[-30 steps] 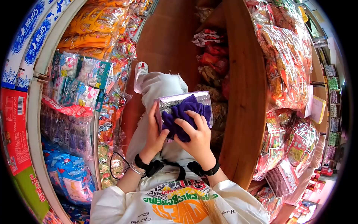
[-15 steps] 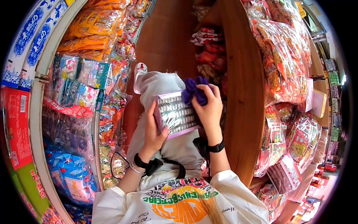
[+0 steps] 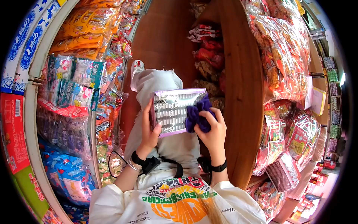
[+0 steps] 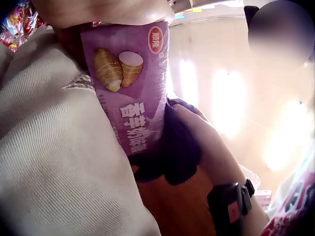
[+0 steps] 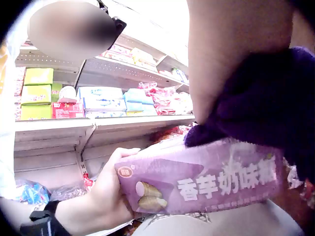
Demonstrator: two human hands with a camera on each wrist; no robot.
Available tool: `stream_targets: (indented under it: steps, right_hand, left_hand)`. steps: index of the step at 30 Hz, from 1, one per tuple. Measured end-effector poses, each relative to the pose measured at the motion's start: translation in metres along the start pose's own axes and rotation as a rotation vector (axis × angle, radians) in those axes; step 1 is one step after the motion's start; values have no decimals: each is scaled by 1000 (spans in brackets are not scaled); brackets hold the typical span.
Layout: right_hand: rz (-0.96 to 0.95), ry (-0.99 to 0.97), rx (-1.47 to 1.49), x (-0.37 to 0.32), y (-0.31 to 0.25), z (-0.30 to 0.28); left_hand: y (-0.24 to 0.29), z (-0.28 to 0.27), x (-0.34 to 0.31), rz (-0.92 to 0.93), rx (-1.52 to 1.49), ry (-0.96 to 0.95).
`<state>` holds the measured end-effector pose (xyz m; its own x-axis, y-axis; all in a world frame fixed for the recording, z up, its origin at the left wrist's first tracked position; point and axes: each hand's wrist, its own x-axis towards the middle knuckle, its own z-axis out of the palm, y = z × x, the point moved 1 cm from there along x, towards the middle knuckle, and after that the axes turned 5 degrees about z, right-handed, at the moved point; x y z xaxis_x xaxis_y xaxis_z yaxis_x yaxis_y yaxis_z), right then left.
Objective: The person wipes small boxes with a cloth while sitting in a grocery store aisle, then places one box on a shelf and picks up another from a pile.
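A purple box (image 3: 169, 112) with a clear wrapped top rests over the person's lap in the head view; rows of small packed pieces show through the film. My left hand (image 3: 150, 128) grips its left side, thumb on the top edge. My right hand (image 3: 212, 128) holds a bunched dark purple cloth (image 3: 197, 114) against the box's right end. In the left wrist view the box's printed side (image 4: 129, 88) shows taro pictures, with the cloth (image 4: 181, 142) at its far end. The right wrist view shows the cloth (image 5: 261, 103) over the box's upper edge.
Shelves of bagged snacks (image 3: 69, 93) line the left side. On the right runs a wooden shelf board (image 3: 242, 93) with large bags of wrapped goods (image 3: 285, 63) beyond it. Red packets (image 3: 209, 56) lie low beside the board. A white shoe (image 3: 138, 67) stands on the brown floor.
The right hand lifted the cloth off the middle of the box to the upper right, then brought it down onto the right end. The left hand keeps its grip on the box.
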<state>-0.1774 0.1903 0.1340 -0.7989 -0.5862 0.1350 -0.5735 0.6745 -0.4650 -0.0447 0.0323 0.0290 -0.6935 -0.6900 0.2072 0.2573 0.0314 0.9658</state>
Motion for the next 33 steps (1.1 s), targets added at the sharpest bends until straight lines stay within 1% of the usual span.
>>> stream_targets:
  steps: [1,3,7,10,11,12,13,14,16,17,19,20,21,23,25,27,28,29,30,32,33]
  right_hand:
    - [-18,31,-11,9,-1,5]
    - [-68,127,-58,30,-4,18]
    - [-217,164,-120,61,-31,26]
    - [-379,41,-55,56,-60,37]
    - [-424,-11,-27,51,-67,40]
    - [-464,-35,-18,44,-74,41]
    - [-472,-11,-38,37,-82,41]
    - [-472,-19,-26,31,-81,41]
    - [-480,-37,7,24,-72,40]
    - [-481,-52,19,22,-67,35]
    - [-448,-62,30,18,-55,28]
    - [-429,-58,20,17,-50,23]
    - [-398,-58,31,16,-43,20]
    - [-340,18,14,15,-23,17]
    - [-172,78,20,17,-9,16]
    - [-78,149,19,24,-1,17]
    - [-60,173,8,27,-1,19]
    - [-65,175,12,28,-4,19]
    - [-116,154,-14,29,-15,17]
    - [-220,99,-26,29,-32,16]
    - [-277,66,21,28,-38,19]
  left_hand:
    - [-1,0,1,1,-1,0]
    - [0,-1,3,66,47,-19]
    - [0,-1,4,77,33,30]
    - [9,-4,9,113,181,-6]
    - [4,-4,4,50,178,5]
    - [-1,-6,0,-21,93,-10]
    - [-5,-8,-3,-92,9,-26]
    - [-9,-9,-6,-94,10,-27]
    - [-6,-7,-5,47,25,33]
    - [-5,-7,-4,47,21,33]
    - [2,-9,2,145,173,15]
    - [1,-10,3,148,167,18]
    - [0,-11,4,138,170,4]
    - [0,-10,6,132,171,-7]
    - [4,-9,6,147,223,-26]
    - [6,-6,6,159,256,-13]
    - [7,-4,6,146,232,7]
    - [7,-3,6,135,209,26]
    - [6,-1,5,139,213,29]
    - [-1,2,1,40,-31,118]
    - [0,1,0,44,-23,122]
